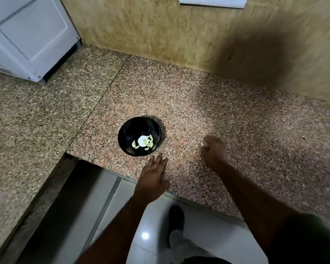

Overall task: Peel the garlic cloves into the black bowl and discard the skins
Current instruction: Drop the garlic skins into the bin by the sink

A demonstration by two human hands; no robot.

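A black bowl [139, 136] stands on the speckled granite counter [198, 103] near its front edge. Several pale peeled garlic cloves [144, 143] lie in its bottom, under a bright glare spot. My left hand [152, 178] rests flat on the counter just in front of the bowl, fingers straight and pointing at its rim. My right hand [213, 151] is to the right of the bowl, fingers curled, pinching a small pale piece of garlic [202, 144] at the fingertips. Whether that piece is clove or skin is unclear.
A white appliance [27, 35] sits at the back left of the counter. A tan tiled wall [179, 29] runs behind. The counter steps inward at the lower left, with white floor tiles [151, 235] and my dark shoe [176, 218] below.
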